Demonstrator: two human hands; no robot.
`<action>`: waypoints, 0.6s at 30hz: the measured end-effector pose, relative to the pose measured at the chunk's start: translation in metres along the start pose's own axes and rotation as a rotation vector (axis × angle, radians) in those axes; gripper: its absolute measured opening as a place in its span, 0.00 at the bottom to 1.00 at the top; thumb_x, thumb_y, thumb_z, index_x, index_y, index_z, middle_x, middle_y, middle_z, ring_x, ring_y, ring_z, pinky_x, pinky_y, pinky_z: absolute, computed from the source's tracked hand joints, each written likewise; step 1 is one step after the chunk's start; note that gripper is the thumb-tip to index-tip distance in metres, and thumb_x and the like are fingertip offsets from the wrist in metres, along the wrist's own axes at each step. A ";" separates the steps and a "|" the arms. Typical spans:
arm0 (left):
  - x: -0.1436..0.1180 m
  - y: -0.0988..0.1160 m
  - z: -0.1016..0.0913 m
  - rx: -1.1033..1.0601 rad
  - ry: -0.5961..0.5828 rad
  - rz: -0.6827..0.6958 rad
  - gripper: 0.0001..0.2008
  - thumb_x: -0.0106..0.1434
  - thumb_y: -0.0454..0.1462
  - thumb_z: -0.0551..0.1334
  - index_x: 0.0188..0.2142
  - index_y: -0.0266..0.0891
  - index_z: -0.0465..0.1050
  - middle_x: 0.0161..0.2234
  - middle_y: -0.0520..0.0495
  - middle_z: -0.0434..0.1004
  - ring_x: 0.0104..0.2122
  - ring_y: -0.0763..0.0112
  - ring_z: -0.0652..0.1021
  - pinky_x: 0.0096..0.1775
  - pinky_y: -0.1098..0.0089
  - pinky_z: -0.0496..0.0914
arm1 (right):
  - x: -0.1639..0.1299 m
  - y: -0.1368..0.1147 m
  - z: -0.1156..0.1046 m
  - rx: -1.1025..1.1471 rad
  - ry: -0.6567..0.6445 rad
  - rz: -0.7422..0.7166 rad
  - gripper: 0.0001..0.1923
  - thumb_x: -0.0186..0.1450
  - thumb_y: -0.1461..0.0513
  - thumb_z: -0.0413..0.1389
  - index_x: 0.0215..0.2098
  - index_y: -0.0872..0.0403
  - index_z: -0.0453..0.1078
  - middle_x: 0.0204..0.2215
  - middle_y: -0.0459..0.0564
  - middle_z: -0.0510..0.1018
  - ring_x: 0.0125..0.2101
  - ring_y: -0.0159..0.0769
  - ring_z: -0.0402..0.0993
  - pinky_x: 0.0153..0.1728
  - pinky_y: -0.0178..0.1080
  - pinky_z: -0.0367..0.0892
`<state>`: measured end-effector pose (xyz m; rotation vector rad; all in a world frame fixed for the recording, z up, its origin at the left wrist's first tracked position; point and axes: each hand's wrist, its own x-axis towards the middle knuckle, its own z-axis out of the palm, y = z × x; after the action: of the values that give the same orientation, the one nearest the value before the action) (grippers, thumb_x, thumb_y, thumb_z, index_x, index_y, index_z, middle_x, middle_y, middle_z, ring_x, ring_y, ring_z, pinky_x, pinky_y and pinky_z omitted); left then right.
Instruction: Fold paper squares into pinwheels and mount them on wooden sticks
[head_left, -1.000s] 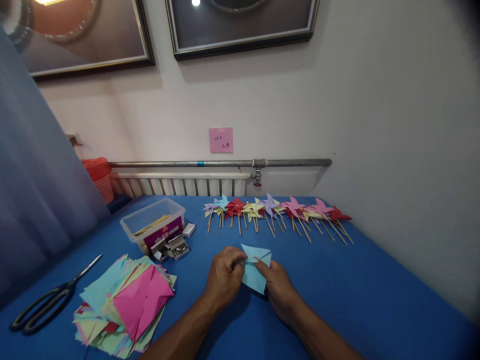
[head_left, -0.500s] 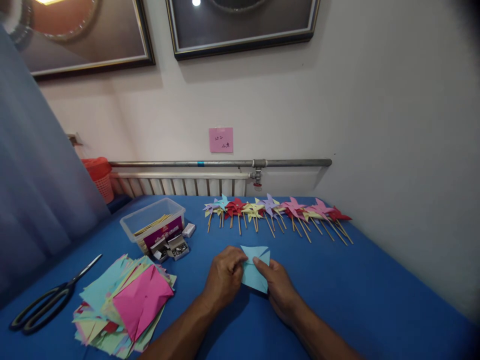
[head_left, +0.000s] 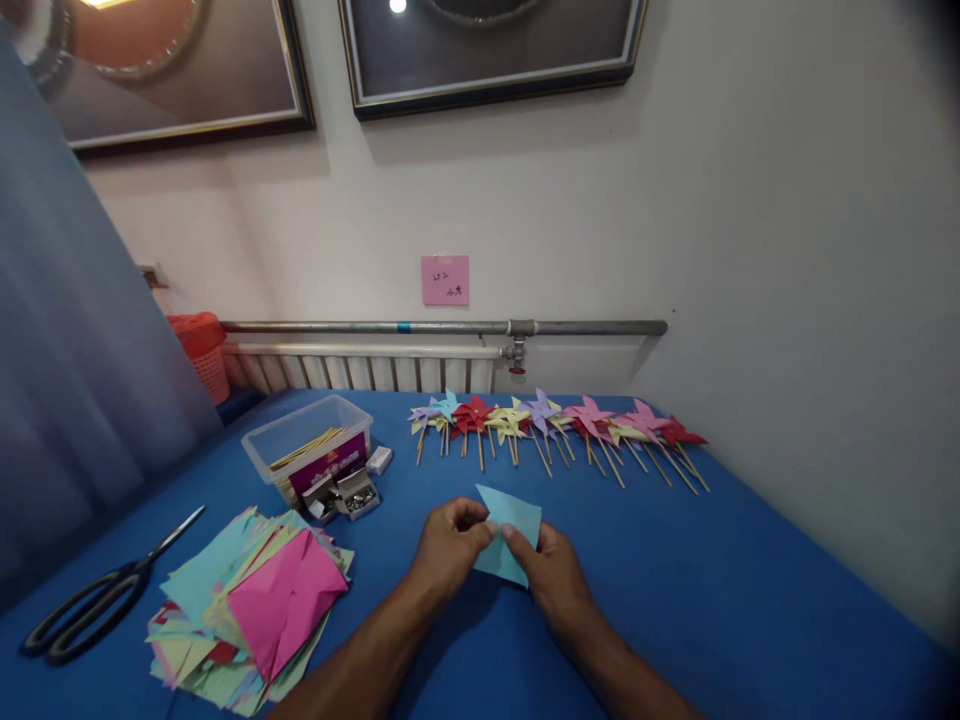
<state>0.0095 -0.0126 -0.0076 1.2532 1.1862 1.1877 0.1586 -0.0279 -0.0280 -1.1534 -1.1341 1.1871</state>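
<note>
You are holding the light-blue paper (head_left: 519, 512) between your two hands, over the blue tabletop (head_left: 675, 570). Fingers of your left hand (head_left: 445, 550) are pinching its left side; those of your right hand (head_left: 557, 578) are clamping its right, thumb tips nearly meeting. Beyond the fingers, pinwheels (head_left: 541, 409) are lying in a row; left of the fingers, a paper stack (head_left: 289, 600) is resting, scissors (head_left: 138, 569) lying farther out.
</note>
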 end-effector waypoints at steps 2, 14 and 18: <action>0.002 -0.002 0.000 -0.050 -0.023 -0.050 0.09 0.46 0.38 0.69 0.25 0.37 0.73 0.20 0.55 0.68 0.21 0.76 0.66 0.26 0.73 0.59 | -0.001 0.000 0.001 -0.024 -0.009 0.000 0.22 0.54 0.45 0.65 0.36 0.54 0.79 0.25 0.48 0.82 0.24 0.40 0.74 0.25 0.38 0.66; -0.002 0.010 0.000 -0.200 -0.078 -0.194 0.13 0.41 0.39 0.69 0.19 0.39 0.65 0.15 0.56 0.64 0.16 0.79 0.61 0.22 0.73 0.55 | -0.003 -0.003 0.001 -0.047 -0.096 0.022 0.23 0.56 0.45 0.65 0.36 0.55 0.78 0.24 0.47 0.80 0.24 0.38 0.72 0.26 0.37 0.65; -0.002 0.011 0.000 -0.182 -0.077 -0.214 0.13 0.41 0.39 0.68 0.19 0.40 0.63 0.14 0.57 0.63 0.15 0.79 0.60 0.21 0.73 0.54 | -0.003 -0.005 0.004 0.052 -0.099 0.014 0.24 0.54 0.45 0.66 0.38 0.54 0.76 0.27 0.48 0.81 0.27 0.40 0.74 0.29 0.39 0.68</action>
<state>0.0100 -0.0153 0.0036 1.0006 1.0992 1.0547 0.1549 -0.0306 -0.0224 -1.0746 -1.1644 1.2887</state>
